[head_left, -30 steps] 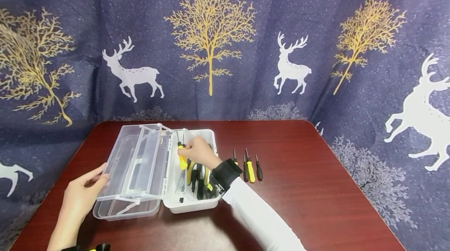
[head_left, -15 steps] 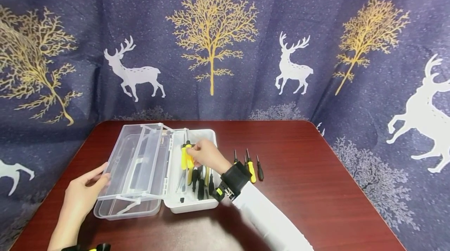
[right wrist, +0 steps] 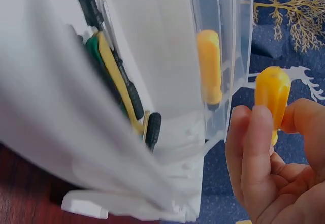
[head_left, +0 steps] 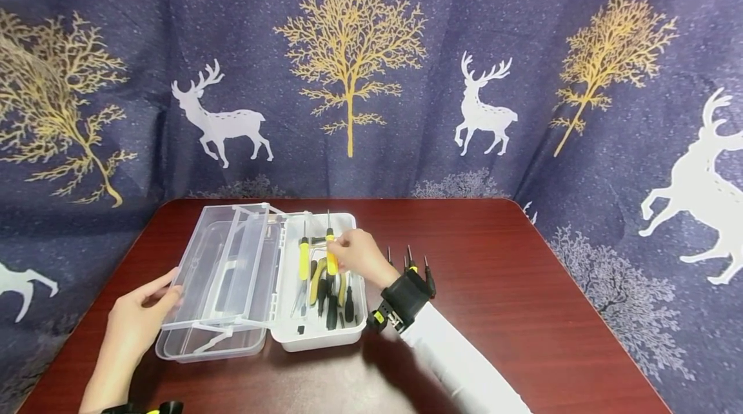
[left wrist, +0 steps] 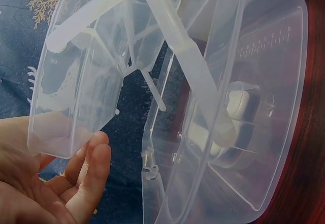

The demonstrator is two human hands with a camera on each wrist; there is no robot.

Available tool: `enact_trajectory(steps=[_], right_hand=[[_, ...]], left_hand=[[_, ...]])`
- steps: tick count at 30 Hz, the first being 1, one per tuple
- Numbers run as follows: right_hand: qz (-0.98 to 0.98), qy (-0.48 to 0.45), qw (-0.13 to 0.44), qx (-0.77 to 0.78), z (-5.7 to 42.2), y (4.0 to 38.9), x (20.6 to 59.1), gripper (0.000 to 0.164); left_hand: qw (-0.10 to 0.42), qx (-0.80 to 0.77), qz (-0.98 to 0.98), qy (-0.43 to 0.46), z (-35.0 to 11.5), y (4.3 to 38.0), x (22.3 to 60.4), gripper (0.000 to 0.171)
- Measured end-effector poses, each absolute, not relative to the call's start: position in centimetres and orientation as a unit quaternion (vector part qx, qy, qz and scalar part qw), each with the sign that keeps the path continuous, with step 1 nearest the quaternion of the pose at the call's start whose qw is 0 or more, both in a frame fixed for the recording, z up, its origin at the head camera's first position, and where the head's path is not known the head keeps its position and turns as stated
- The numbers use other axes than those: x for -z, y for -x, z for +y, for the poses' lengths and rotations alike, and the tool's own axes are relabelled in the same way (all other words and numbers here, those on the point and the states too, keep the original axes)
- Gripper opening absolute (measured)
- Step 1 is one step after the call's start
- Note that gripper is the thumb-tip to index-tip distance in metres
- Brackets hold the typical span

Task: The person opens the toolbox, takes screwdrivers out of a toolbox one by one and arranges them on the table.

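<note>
My right hand (head_left: 362,256) pinches a yellow-handled screwdriver (head_left: 331,259) above the white toolbox (head_left: 316,339), its shaft pointing away from me. In the right wrist view, the screwdriver's yellow handle (right wrist: 272,94) sticks out between thumb and fingers. A second yellow screwdriver (head_left: 304,260) lies along the left part of the box, behind clear plastic. Pliers (head_left: 317,282) and several dark-handled tools fill the box floor. At the left, my left hand (head_left: 130,314) holds the end of a clear tray (left wrist: 76,107) linked by arms to the swung-open transparent lid (left wrist: 274,107).
Several screwdrivers (head_left: 428,275) lie on the red-brown table (head_left: 499,324) right of the box, partly covered by my right wrist strap. A dark blue curtain (head_left: 400,143) with deer and trees hangs behind the table's far edge.
My right hand has moved right with the yellow screwdriver, from the left part of the box to over its right part. The left hand stays on the clear tray.
</note>
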State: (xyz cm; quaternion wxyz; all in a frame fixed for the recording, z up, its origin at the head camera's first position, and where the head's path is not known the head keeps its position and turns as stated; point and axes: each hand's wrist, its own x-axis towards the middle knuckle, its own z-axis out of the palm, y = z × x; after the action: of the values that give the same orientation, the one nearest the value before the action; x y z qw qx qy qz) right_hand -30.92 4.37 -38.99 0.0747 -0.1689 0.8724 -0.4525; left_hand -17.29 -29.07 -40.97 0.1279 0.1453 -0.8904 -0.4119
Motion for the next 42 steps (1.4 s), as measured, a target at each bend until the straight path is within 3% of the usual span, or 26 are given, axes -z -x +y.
enact_trajectory(steps=[23,42], right_hand=[[0.898,0.129,0.025,0.419,10.4,31.1,39.8,0.022],[0.909,0.075,0.019,0.409,15.6,31.1,41.2,0.026]], left_hand=[[0.119,0.402,-0.895,-0.152,-29.1,17.2,41.1,0.05],[0.113,0.405,-0.895,-0.151,-29.1,17.1,41.1,0.052]])
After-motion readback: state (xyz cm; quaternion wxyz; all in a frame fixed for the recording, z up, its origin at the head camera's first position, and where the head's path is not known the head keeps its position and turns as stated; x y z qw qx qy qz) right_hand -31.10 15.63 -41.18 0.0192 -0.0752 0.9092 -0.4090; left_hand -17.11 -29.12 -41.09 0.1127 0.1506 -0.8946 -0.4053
